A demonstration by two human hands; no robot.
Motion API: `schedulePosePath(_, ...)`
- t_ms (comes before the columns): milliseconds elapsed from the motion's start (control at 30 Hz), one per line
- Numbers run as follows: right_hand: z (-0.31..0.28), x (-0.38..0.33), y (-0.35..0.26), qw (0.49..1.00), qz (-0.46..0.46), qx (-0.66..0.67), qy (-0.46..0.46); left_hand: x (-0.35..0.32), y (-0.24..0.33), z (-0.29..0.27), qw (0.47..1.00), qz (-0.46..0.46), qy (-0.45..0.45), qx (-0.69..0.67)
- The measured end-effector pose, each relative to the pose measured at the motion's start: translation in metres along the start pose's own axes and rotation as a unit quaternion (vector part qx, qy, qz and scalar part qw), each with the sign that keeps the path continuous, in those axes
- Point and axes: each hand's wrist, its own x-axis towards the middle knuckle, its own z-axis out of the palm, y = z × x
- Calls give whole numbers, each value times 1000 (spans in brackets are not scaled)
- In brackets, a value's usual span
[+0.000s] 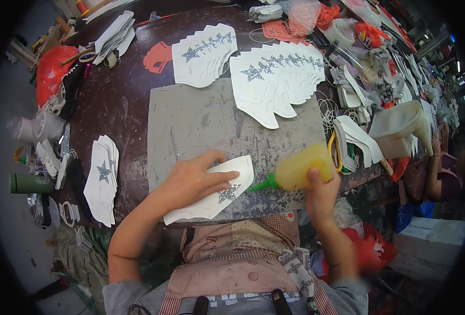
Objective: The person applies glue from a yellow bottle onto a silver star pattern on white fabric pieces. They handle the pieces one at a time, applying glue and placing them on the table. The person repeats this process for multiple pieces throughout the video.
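Note:
A white shoe-upper piece (206,206) with a glittery silver star lies tilted on the grey board, near its front edge. My left hand (190,177) rests on this piece with fingers spread, pressing it down beside the star. In my right hand (320,197) is a squeeze bottle (303,167) filled with something yellow, my thumb and fingers wrapped round it. Its green nozzle points left, with the tip right by the piece's edge near the star. Whether the tip touches the piece, I cannot tell.
The grey board (185,126) sits on a dark table. Fanned white star pieces (282,79) overlap its far edge, with another fan (198,58) beyond. More pieces (102,184) are stacked left. A cream plastic container (397,126) and cluttered bags stand right; a green flask (30,184) lies far left.

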Motion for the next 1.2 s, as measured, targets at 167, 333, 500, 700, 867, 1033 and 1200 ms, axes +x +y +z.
schedulePosePath(167,11,-27,-6,988,-6,147,37,-14,20,7,993,-92,77,-16)
schedulePosePath(333,7,-5,-7,987,-2,158,29,-25,26,19,976,-152,152,33)
schedulePosePath(500,25,1,1,997,-2,81,18,-25,25,26,972,-120,193,54)
schedulePosePath(700,28,5,6,999,-46,-6,28,-26,24,25,972,-123,194,46)
schedulePosePath(867,24,-9,7,998,-51,-34,14,-27,24,25,972,-126,192,40)
schedulePosePath(1033,19,-13,2,998,-49,18,19,-25,23,24,972,-122,196,39)
schedulePosePath(1200,28,-14,6,998,-25,51,16,-27,23,25,972,-124,195,40)
